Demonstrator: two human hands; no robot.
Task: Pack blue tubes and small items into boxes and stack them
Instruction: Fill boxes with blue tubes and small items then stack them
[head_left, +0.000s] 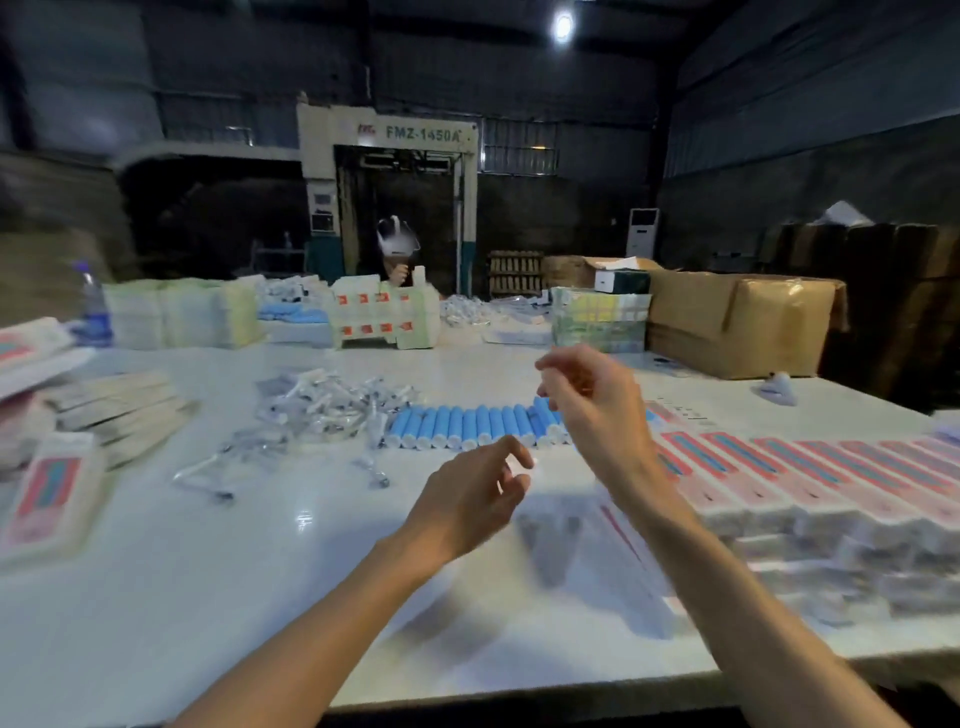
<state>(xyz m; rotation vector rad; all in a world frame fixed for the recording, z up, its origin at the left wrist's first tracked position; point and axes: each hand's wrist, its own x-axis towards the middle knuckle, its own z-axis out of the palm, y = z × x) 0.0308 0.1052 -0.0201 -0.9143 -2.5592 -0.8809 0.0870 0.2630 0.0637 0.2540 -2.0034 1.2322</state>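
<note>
Presently: left hand (475, 501) loosely curled, empty; right hand (589, 402): pinch undetermined. Blue cylindrical tubes (462, 426), white desk (208, 561) centre, could be scattered by wrist.

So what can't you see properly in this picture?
Head view:
Blue tubes: the row's right end is hidden behind the right hand.
Smeared shape near the left hand: motion blur, unidentifiable.
Either hand's fingers: too blurred to tell whether they hold anything.
Pink boxes: cut off by the right edge.
Small items: too blurred to name.
</note>
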